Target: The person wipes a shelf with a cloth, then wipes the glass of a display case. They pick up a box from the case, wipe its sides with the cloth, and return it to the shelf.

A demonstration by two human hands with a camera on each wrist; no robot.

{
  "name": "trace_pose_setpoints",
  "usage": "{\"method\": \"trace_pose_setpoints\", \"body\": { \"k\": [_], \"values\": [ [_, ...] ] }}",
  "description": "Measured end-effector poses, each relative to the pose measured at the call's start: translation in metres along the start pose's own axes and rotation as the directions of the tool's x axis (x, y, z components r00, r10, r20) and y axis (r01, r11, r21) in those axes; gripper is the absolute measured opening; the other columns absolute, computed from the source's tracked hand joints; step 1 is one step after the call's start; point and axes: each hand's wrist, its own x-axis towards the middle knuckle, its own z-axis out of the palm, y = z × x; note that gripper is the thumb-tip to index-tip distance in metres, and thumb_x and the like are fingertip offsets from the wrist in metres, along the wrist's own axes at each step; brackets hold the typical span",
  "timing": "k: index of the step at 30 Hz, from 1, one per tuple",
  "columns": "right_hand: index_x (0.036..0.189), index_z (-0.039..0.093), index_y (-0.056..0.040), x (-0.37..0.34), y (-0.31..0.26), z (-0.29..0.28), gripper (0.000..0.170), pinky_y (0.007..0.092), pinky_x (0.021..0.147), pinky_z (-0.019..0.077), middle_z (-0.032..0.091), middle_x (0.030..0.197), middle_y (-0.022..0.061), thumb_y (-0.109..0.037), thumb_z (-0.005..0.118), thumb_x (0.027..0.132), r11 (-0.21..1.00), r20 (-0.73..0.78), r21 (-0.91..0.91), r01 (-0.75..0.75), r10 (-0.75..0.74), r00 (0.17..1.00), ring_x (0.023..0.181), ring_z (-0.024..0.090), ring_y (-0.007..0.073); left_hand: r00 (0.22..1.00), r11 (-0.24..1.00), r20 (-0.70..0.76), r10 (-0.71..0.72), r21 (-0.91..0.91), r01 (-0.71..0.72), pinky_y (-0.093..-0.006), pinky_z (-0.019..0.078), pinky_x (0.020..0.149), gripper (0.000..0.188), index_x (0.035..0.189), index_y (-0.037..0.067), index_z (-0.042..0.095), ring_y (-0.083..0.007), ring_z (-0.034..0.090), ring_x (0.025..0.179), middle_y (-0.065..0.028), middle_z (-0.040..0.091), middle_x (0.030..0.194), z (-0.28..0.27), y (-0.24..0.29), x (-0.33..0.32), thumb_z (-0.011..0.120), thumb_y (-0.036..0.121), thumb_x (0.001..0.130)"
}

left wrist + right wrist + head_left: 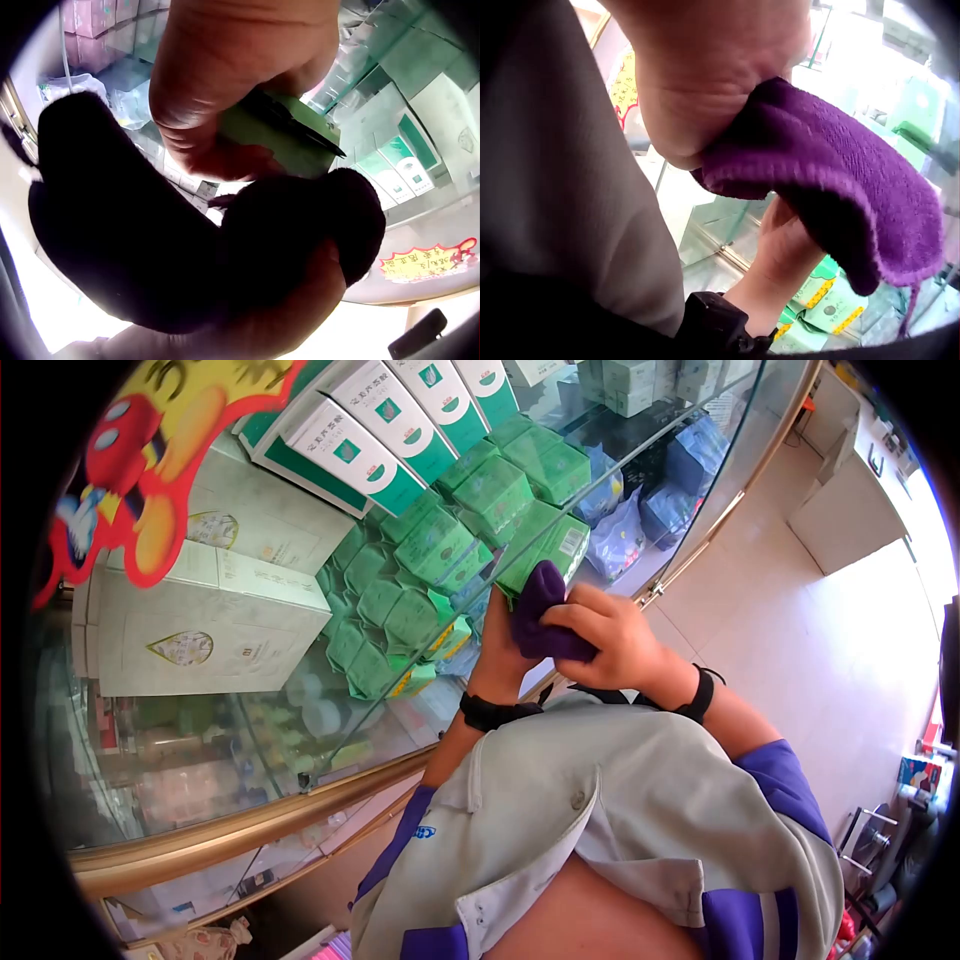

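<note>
A purple cloth (540, 615) is bunched in my right hand (615, 638), whose fingers curl round it; in the right wrist view the cloth (840, 157) hangs from that hand (712, 82). My left hand (500, 645) grips a green wrapped box (548, 545) above the glass counter, partly behind the cloth. In the left wrist view the green box (289, 142) sits in the left hand (240, 60), and the dark cloth (135, 232) is beside it, with the right hand (277, 322) holding it.
Several green wrapped packs (430, 545) lie left of my hands. White and green boxes (360, 455) and large pale boxes (215, 620) stand further left. Blue bags (665, 510) lie beyond. The counter's gold edge (270, 825) runs in front of my body.
</note>
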Motion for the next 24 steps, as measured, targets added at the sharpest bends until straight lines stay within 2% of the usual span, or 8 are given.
{"method": "trace_pose_setpoints", "body": {
  "k": [1, 3, 4, 5, 8, 13, 19, 24],
  "values": [
    [0.101, 0.062, -0.0055, 0.003, 0.004, -0.009, 0.037, 0.0381, 0.065, 0.0467, 0.052, 0.079, 0.0102, -0.005, 0.068, 0.064, 0.998, -0.018, -0.02, 0.052, -0.052, 0.998, 0.07, 0.055, 0.0322, 0.976, 0.865, 0.137, -0.168, -0.454, 0.213, -0.0364, 0.0547, 0.091, 0.049, 0.124, 0.008, 0.056, -0.0233, 0.065, 0.104, -0.0104, 0.064, 0.116, -0.01, -0.002, 0.008, 0.04, 0.047, 0.1],
    [0.102, 0.062, -0.0063, 0.015, 0.021, -0.029, 0.038, 0.0386, 0.064, 0.0473, 0.056, 0.083, 0.013, -0.008, 0.072, 0.065, 0.999, -0.196, 0.019, 0.046, -0.042, 0.98, 0.073, 0.057, 0.0332, 0.953, 0.872, -0.105, -0.285, -0.441, 0.212, -0.0339, 0.0554, 0.078, 0.052, 0.12, 0.008, 0.057, -0.0211, 0.065, 0.093, -0.0101, 0.064, 0.111, 0.022, 0.003, 0.022, 0.04, 0.052, 0.098],
    [0.1, 0.061, -0.0042, 0.023, 0.03, -0.037, 0.034, 0.0377, 0.065, 0.046, 0.056, 0.082, 0.0133, -0.006, 0.07, 0.067, 1.0, -0.306, 0.004, 0.012, -0.01, 0.952, 0.073, 0.056, 0.033, 0.903, 0.752, 0.397, -0.164, -0.543, 0.375, -0.0331, 0.0502, 0.068, 0.059, 0.123, 0.006, 0.056, -0.0241, 0.061, 0.084, -0.0116, 0.063, 0.109, -0.02, -0.017, 0.031, 0.04, 0.056, 0.096],
    [0.099, 0.061, -0.0041, 0.029, 0.038, -0.042, 0.03, 0.0372, 0.067, 0.0453, 0.056, 0.083, 0.0135, -0.005, 0.069, 0.07, 0.995, -0.401, 0.005, -0.103, 0.096, 0.911, 0.075, 0.056, 0.0331, 0.91, 0.756, 0.385, -0.152, -0.547, 0.358, -0.0331, 0.0502, 0.068, 0.059, 0.123, 0.006, 0.056, -0.0241, 0.061, 0.084, -0.0116, 0.063, 0.109, -0.016, -0.019, 0.037, 0.04, 0.056, 0.096],
    [0.105, 0.057, -0.0043, 0.038, 0.069, -0.05, 0.031, 0.0361, 0.067, 0.044, 0.054, 0.089, 0.0141, -0.004, 0.067, 0.076, 0.986, -0.385, 0.078, -0.147, 0.166, 0.908, 0.078, 0.054, 0.0314, 0.935, 0.781, 0.216, -0.282, -0.515, 0.354, -0.0341, 0.0449, 0.065, 0.062, 0.127, 0.007, 0.054, -0.0278, 0.057, 0.08, -0.0122, 0.062, 0.108, -0.005, -0.028, 0.039, 0.039, 0.058, 0.095],
    [0.106, 0.052, -0.003, 0.03, 0.098, -0.057, 0.035, 0.0351, 0.073, 0.0458, 0.052, 0.09, 0.0148, -0.004, 0.065, 0.073, 0.963, -0.24, 0.229, -0.141, 0.196, 0.951, 0.079, 0.054, 0.0329, 0.99, 0.944, -0.028, -0.141, -0.304, 0.126, -0.0472, 0.0469, 0.099, 0.057, 0.138, 0.005, 0.046, -0.0298, 0.055, 0.119, -0.0161, 0.056, 0.129, -0.003, -0.032, 0.052, 0.054, 0.043, 0.096],
    [0.106, 0.054, -0.0023, 0.039, 0.139, -0.077, 0.035, 0.0381, 0.075, 0.0471, 0.055, 0.092, 0.0168, -0.006, 0.065, 0.073, 0.937, -0.014, 0.302, -0.175, 0.188, 0.982, 0.084, 0.056, 0.0367, 0.971, 0.937, -0.236, -0.024, 0.333, 0.105, -0.0381, 0.0439, 0.103, 0.071, 0.143, -0.001, 0.036, -0.0214, 0.053, 0.121, -0.0103, 0.052, 0.134, 0.009, -0.036, 0.054, 0.069, 0.034, 0.09],
    [0.107, 0.054, -0.003, 0.041, 0.14, -0.076, 0.038, 0.041, 0.076, 0.0476, 0.055, 0.094, 0.0169, -0.007, 0.067, 0.072, 0.951, 0.083, 0.289, -0.115, 0.094, 0.992, 0.086, 0.057, 0.0381, 0.977, 0.996, -0.199, 0.072, 0.07, -0.059, -0.0393, 0.0441, 0.101, 0.072, 0.143, 0.002, 0.035, -0.0218, 0.051, 0.123, -0.0094, 0.05, 0.135, 0.017, -0.059, 0.042, 0.07, 0.035, 0.089]
  ]
}}
